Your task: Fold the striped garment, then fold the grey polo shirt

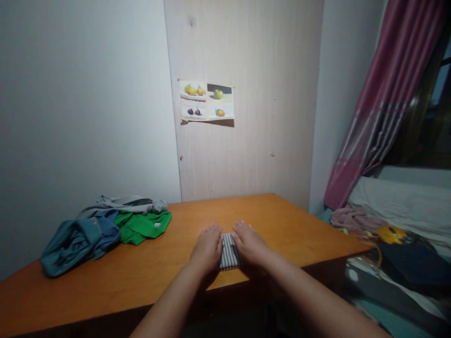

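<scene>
A small folded piece of cloth with grey and white stripes [230, 253] lies flat near the front edge of the wooden table [282, 225]. My left hand [207, 246] rests along its left side, palm down with the fingers stretched forward. On the opposite side my right hand [250, 243] lies flat, its fingers partly over the cloth's right edge. Both hands touch the cloth, and its two sides are partly hidden under them. The fingers of neither hand are wrapped round anything.
At the table's left lie crumpled garments: a green one [144, 225], a blue-teal one [75, 244] and a grey one [123, 204]. A fruit picture [207, 101] hangs on the back panel. Right of the table are a pink curtain [373, 103] and a dark cloth item [412, 265].
</scene>
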A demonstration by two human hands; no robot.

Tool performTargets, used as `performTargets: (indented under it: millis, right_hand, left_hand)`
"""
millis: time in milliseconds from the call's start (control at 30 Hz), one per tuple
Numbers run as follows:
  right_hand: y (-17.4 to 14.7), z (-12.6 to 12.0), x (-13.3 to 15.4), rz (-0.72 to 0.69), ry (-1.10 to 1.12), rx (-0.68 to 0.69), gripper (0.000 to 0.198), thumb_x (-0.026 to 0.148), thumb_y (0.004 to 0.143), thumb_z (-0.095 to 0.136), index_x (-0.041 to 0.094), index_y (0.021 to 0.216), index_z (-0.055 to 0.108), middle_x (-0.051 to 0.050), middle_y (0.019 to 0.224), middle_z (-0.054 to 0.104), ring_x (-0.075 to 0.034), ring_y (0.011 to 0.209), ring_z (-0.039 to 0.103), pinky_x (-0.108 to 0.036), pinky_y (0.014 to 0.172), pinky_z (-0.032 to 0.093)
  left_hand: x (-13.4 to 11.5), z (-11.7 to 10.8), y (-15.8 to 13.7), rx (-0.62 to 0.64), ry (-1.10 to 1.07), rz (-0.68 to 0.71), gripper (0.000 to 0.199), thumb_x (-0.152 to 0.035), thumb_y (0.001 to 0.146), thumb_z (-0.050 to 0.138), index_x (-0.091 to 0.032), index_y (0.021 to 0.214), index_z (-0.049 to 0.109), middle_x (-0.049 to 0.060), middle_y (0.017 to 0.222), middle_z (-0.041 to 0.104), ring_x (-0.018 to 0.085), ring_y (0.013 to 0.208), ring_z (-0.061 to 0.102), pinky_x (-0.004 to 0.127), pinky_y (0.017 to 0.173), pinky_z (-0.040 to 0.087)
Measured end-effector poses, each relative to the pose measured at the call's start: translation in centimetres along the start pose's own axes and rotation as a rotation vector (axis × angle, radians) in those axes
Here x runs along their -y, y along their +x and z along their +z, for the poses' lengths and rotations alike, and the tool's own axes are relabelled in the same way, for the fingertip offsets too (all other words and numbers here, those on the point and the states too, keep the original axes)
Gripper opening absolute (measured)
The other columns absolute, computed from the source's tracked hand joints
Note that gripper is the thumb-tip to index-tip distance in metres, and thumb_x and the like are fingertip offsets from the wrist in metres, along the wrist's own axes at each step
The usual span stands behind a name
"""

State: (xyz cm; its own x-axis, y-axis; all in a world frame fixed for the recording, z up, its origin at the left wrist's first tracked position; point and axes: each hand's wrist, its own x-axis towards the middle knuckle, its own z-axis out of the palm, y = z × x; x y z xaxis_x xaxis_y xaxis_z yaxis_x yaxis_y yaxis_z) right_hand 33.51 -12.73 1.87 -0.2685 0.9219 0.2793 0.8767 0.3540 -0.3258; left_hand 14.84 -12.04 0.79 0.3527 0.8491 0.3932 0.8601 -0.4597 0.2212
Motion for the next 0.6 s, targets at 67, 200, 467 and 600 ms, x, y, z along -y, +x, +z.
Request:
performTargets:
  millis: [67,200,467,600]
  right_hand:
    - [0.6,1.3,1.6,-0.043,-0.004,0.027,0.058,0.039,0.104,0.026,0.009,0.147,0.05,-0.017,0.157,0.042,-0.028,0.149,0.032,-0.043,0.122,0.02]
    - [0.5,3.2,2.2,-0.034,-0.039,0.05,0.062,0.042,0.105,0.018,0.009,0.145,0.052,-0.018,0.152,0.048,-0.028,0.146,0.037,-0.044,0.122,0.018]
    - [-1.1,2.5,0.7,-0.032,-0.077,0.066,0.063,0.045,0.105,0.021,0.009,0.152,0.043,-0.015,0.158,0.04,-0.027,0.15,0.028,-0.044,0.124,0.011]
    - [-1.7,1.9,-0.6,-0.008,-0.087,0.079,0.06,0.042,0.103,0.027,0.011,0.152,0.044,-0.014,0.158,0.04,-0.027,0.151,0.026,-0.045,0.124,0.013]
  left_hand:
    - [-0.6,0.9,0.2,0.053,-0.02,0.026,0.051,-0.034,0.1,0.031,-0.018,0.142,0.055,0.011,0.153,0.05,0.024,0.143,0.043,0.041,0.122,0.027]
    - [-0.6,1.5,-0.5,0.158,0.003,-0.023,0.056,-0.037,0.099,0.032,-0.015,0.146,0.052,0.013,0.154,0.048,0.026,0.144,0.041,0.042,0.123,0.027]
    - [-0.2,1.4,-1.1,0.193,0.03,-0.066,0.067,-0.051,0.1,0.026,-0.012,0.151,0.044,0.015,0.16,0.037,0.029,0.151,0.029,0.048,0.123,0.024]
    - [-0.1,0.6,-1.8,0.217,0.032,-0.081,0.063,-0.052,0.1,0.028,-0.02,0.151,0.044,0.012,0.161,0.036,0.031,0.151,0.027,0.056,0.121,0.022]
